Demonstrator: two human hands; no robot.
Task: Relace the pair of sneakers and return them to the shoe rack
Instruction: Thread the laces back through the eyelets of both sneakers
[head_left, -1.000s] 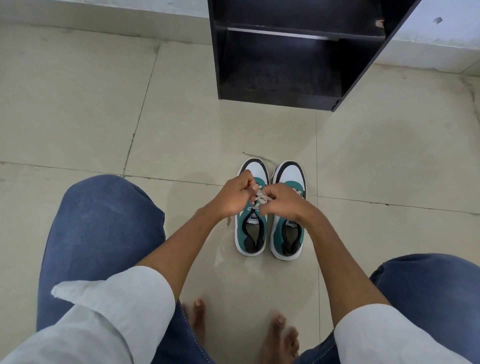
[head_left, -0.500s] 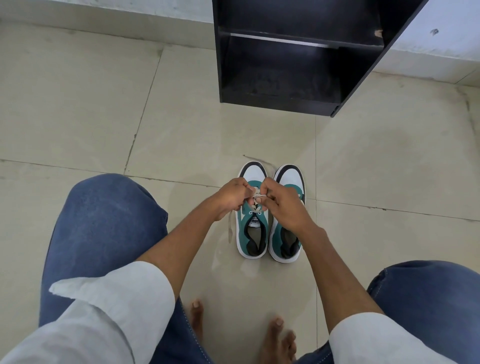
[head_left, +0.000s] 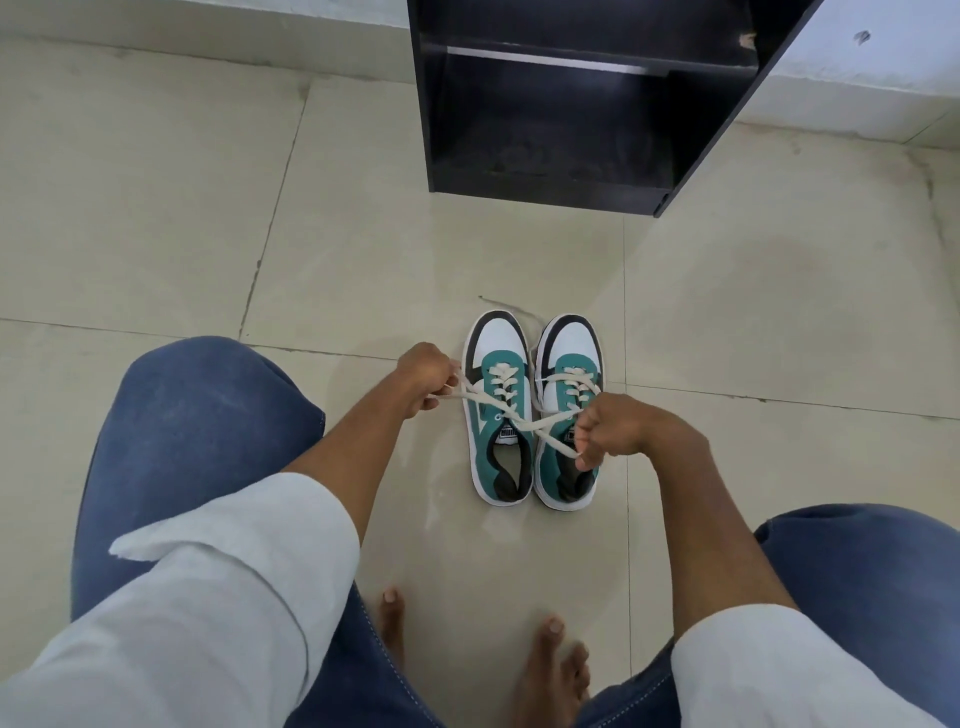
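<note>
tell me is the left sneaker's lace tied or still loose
Loose: the left hand and right hand pull the lace ends apart, crossed over the left sneaker, no bow.

Beige tiled floor (head_left: 156, 208) bears a pair of sneakers (head_left: 535, 410) mid-frame, black shoe rack (head_left: 571, 104) at top, bare feet (head_left: 550, 670) below.

We see soft, even daylight across the pale floor tiles (head_left: 156, 208), which carry a faint sheen and only weak shadows beside the sneakers (head_left: 530, 410). The black shoe rack (head_left: 545, 130) stays dark inside, a thin highlight along its shelf edge. Wide-angle distortion bends the tile lines near the edges; the focus is mostly sharp.
</note>
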